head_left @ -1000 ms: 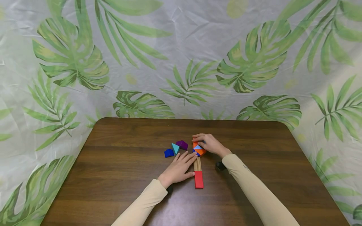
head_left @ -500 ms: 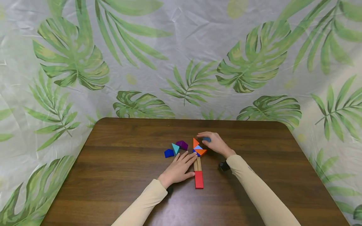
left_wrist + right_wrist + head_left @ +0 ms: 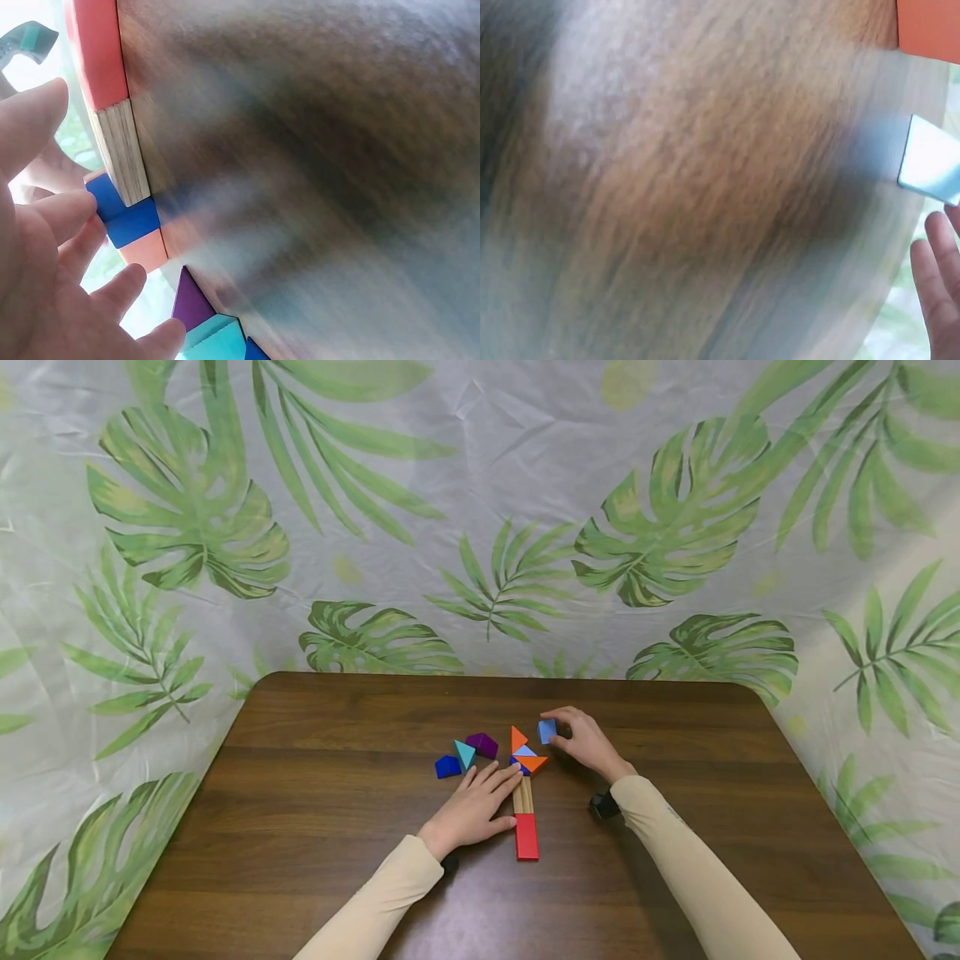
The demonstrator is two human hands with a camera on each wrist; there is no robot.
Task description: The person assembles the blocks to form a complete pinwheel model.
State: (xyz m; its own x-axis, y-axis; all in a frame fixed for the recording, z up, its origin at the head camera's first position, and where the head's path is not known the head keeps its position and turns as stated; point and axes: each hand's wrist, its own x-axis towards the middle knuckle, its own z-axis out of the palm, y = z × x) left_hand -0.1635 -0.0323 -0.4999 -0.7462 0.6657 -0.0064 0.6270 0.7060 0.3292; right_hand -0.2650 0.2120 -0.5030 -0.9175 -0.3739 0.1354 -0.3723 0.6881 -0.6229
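My right hand (image 3: pixel 588 745) holds a light blue block (image 3: pixel 547 732) between thumb and index finger, to the right of a row of blocks. The right wrist view shows that block beside spread fingers (image 3: pixel 934 274). Flat on the table lies my left hand (image 3: pixel 474 806), its index fingertip at a dark blue block (image 3: pixel 133 217) and its thumb beside a red block (image 3: pixel 527 837). Plain wood strips (image 3: pixel 522 795) join the red block to the dark blue one. Above them sit an orange triangle (image 3: pixel 532 763), a light blue triangle (image 3: pixel 524 750) and another orange triangle (image 3: pixel 518 739).
Left of the row, a purple block (image 3: pixel 482 745), a teal triangle (image 3: pixel 465 754) and a blue block (image 3: pixel 448 767) lie close together on the brown wooden table (image 3: pixel 337 752). A leaf-patterned curtain (image 3: pixel 510 485) hangs behind the table's far edge.
My right hand has drawn away from the row toward the right and slightly back, taking the light blue block along and turning it into plain view. The left hand has stayed put.
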